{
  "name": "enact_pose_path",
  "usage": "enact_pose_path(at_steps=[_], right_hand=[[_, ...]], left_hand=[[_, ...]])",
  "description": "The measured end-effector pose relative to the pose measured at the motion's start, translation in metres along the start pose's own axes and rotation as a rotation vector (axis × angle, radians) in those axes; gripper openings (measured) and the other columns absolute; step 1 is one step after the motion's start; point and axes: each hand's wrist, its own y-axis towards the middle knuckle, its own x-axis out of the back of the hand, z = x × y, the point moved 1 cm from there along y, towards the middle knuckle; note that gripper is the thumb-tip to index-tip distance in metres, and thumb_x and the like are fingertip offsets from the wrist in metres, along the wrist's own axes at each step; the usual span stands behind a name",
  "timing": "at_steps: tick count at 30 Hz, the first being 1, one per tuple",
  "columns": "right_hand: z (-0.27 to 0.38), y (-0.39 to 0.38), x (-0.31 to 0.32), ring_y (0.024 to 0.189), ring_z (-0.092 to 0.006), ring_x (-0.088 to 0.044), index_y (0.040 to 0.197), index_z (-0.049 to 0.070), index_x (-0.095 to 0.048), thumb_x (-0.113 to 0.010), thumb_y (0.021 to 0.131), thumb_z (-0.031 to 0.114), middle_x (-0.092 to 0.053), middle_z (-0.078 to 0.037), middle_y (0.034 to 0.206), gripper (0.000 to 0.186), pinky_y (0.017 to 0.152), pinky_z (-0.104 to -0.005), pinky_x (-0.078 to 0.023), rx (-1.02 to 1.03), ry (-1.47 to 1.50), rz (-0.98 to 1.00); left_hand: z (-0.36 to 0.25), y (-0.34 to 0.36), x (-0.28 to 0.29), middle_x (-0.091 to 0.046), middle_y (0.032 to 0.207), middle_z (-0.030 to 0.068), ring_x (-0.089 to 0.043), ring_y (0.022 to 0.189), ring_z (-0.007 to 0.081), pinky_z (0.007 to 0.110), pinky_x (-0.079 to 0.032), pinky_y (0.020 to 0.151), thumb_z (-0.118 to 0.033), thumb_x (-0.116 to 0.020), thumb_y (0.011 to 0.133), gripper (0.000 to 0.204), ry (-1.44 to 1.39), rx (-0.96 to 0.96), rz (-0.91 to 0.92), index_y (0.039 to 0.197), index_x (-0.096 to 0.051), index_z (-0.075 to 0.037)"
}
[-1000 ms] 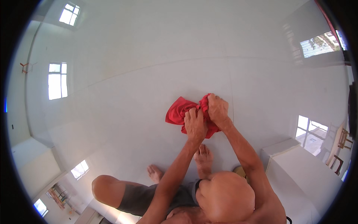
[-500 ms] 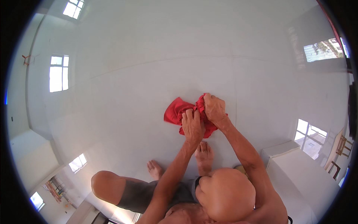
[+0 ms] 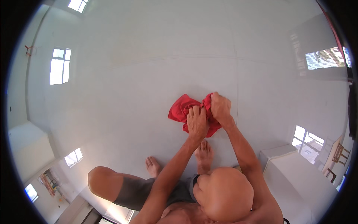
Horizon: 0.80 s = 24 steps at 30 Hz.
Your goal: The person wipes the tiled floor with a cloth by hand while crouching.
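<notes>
A crumpled red cloth [image 3: 180, 110] lies on the glossy white floor [image 3: 123, 93] in front of me. My left hand [image 3: 197, 121] presses down on the cloth's near side, its fingers closed into the fabric. Beside it, my right hand [image 3: 220, 108] clenches a bunched fold at the cloth's right end. The two hands touch each other. Part of the cloth is hidden beneath them.
My bare feet [image 3: 203, 153] rest on the floor just below the cloth, with a bent knee [image 3: 100, 179] at lower left. A white box-like cabinet [image 3: 294, 179] stands at the right, and a wooden chair [image 3: 337, 153] beyond it. Window reflections shine on the floor.
Both hands stay clenched on the red cloth in nearly the same place. The fabric looks slightly more bunched between them.
</notes>
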Motion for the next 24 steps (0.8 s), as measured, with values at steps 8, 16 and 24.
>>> enact_pose_path(at_steps=[8, 16, 24], right_hand=[[0.007, 0.087, -0.002, 0.069, -0.0472, -0.066, 0.086, 0.002, -0.063, -0.053, 0.103, 0.019, -0.067, -0.024, 0.071, 0.025, 0.067, -0.0573, -0.051, -0.035, -0.071, 0.035], [0.018, 0.056, 0.003, 0.076, -0.0462, -0.069, 0.082, 0.001, -0.065, -0.056, 0.093, 0.013, -0.069, -0.027, 0.076, 0.019, 0.071, -0.0548, -0.054, -0.154, -0.039, 0.06], [0.009, 0.031, -0.005, 0.076, -0.045, -0.07, 0.081, 0.0, -0.067, -0.058, 0.088, 0.012, -0.07, -0.026, 0.078, 0.016, 0.07, -0.0549, -0.054, -0.126, -0.066, 0.047]], left_hand=[[-0.005, 0.069, -0.011, -0.055, 0.107, 0.0173, -0.055, 0.101, 0.0408, 0.051, -0.048, 0.077, 0.001, -0.071, 0.073, 0.029, -0.028, 0.084, -0.147, 0.101, -0.061, -0.002], [-0.011, 0.045, -0.01, -0.055, 0.101, 0.0171, -0.055, 0.097, 0.0402, 0.051, -0.048, 0.076, 0.0, -0.074, 0.072, 0.027, -0.008, 0.071, -0.156, 0.094, -0.059, -0.004], [0.005, 0.017, -0.01, -0.056, 0.104, 0.0175, -0.055, 0.097, 0.0401, 0.05, -0.05, 0.072, 0.0, -0.07, 0.077, 0.024, -0.006, -0.01, -0.031, 0.099, -0.061, -0.002]])
